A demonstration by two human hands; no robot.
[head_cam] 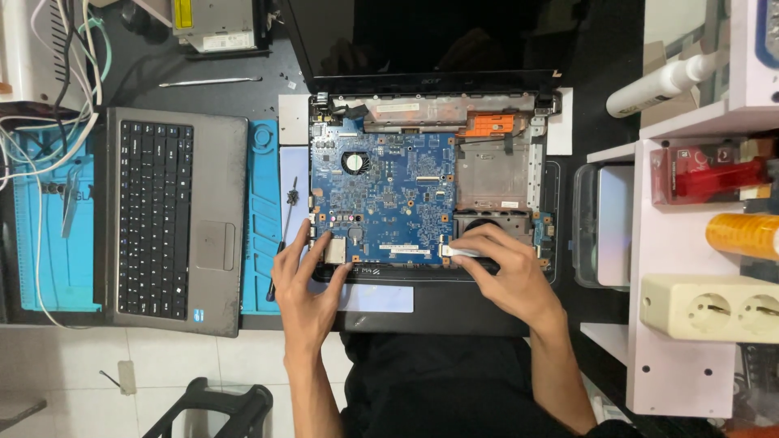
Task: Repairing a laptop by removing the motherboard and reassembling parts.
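Note:
An opened laptop base lies in front of me with its blue motherboard bare and its dark screen folded back. My left hand rests at the board's near left corner, fingers spread, its fingertips touching the board's edge. My right hand lies on the near right part, pinching a small flat white ribbon cable at the board's edge. A small fan sits on the board's upper left. An orange flex piece lies near the hinge.
The grey keyboard cover lies on a blue mat at left. A black screwdriver lies beside my left hand. White shelves at right hold a power strip, a yellow tape roll and a white bottle.

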